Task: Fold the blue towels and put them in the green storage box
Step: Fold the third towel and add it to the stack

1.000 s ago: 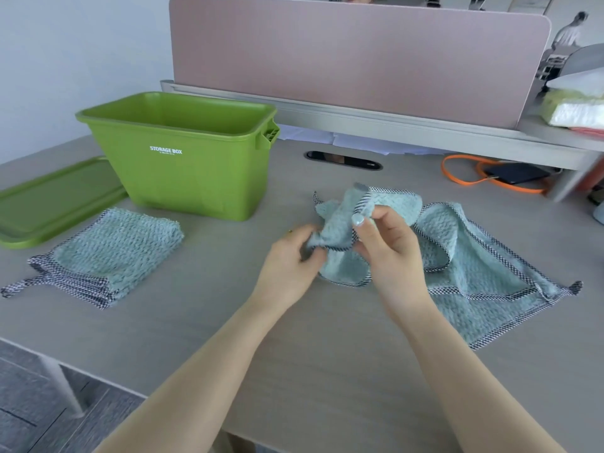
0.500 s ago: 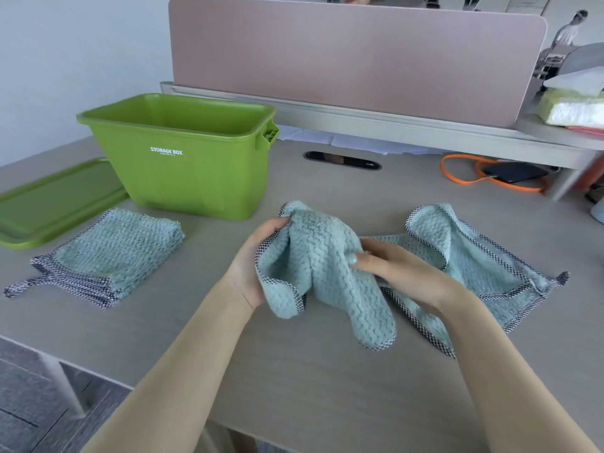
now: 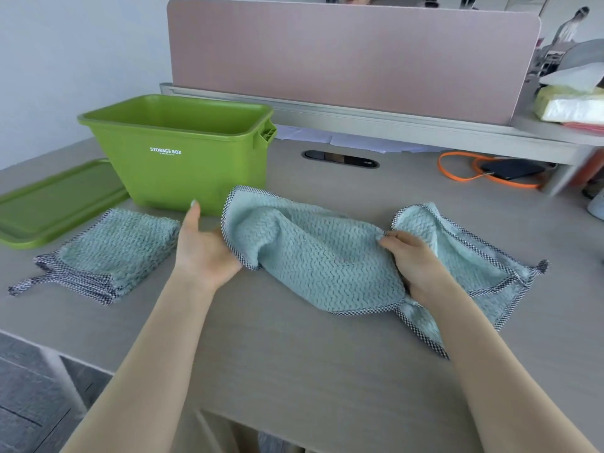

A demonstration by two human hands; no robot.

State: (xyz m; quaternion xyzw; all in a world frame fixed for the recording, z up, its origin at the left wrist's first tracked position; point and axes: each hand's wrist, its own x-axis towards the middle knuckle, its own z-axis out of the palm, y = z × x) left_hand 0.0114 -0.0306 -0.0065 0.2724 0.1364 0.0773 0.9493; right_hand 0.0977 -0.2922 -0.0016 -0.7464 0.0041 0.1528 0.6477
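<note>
So from the head camera, the loose towel (image 3: 313, 256) is stretched between both hands over the middle of the desk (image 3: 294, 371), bunched and sagging. The left hand (image 3: 204, 248) pinches its checkered edge, index finger sticking up, and the right hand (image 3: 415, 263) is closed on a gathered wad at the other end. There's another unfolded towel (image 3: 474, 266) underneath on the right, toward the desk's right edge, and honestly the right hand could be grabbing both layers, can't tell. If so, pulling drags the second one along and wrecks the fold. The folded towel (image 3: 108, 253) sits near the left edge, just in front of the lid (image 3: 55, 204), and the storage box (image 3: 183, 158) is open at back left with nothing visible inside.
</note>
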